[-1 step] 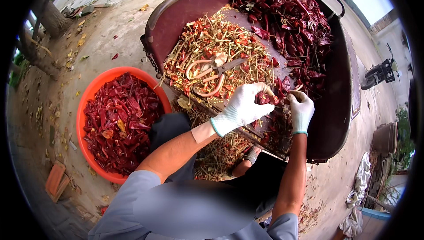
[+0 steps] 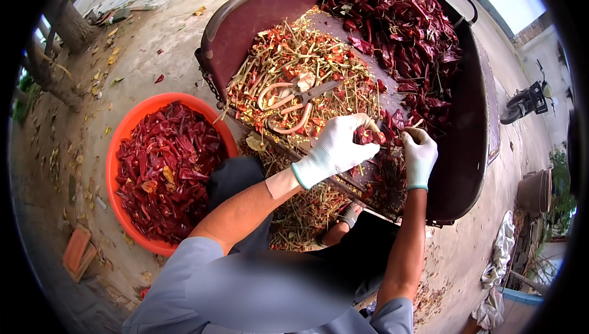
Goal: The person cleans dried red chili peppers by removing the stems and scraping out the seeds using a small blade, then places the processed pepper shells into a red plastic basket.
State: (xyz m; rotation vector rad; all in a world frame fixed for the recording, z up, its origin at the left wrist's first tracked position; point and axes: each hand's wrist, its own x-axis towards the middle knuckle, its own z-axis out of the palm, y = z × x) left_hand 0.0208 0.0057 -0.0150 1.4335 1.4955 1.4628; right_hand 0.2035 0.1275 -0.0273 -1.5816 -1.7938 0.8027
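Observation:
My left hand (image 2: 338, 148), in a white glove with a teal cuff, is closed round a few dried red chili peppers (image 2: 372, 137). Just to its right my right hand (image 2: 420, 156), gloved alike, is pinched at the fingertips near a pepper stem; exactly what lies between the fingers is too small to tell. Both hands are over the near edge of a dark maroon cart bed (image 2: 270, 3). Scissors with pinkish handles (image 2: 302, 102) lie on a heap of cut stems and seeds (image 2: 343, 67) left of my hands. Beyond the hands rises a pile of whole dried chilies (image 2: 411, 21).
An orange-red tub (image 2: 115, 180) full of dried red chilies stands on the ground at left. Loose stems (image 2: 294, 223) litter the ground under the cart's near edge. Bricks (image 2: 80, 251) lie far left; a bucket (image 2: 534, 191) and a crumpled white sheet (image 2: 497, 272) are at right.

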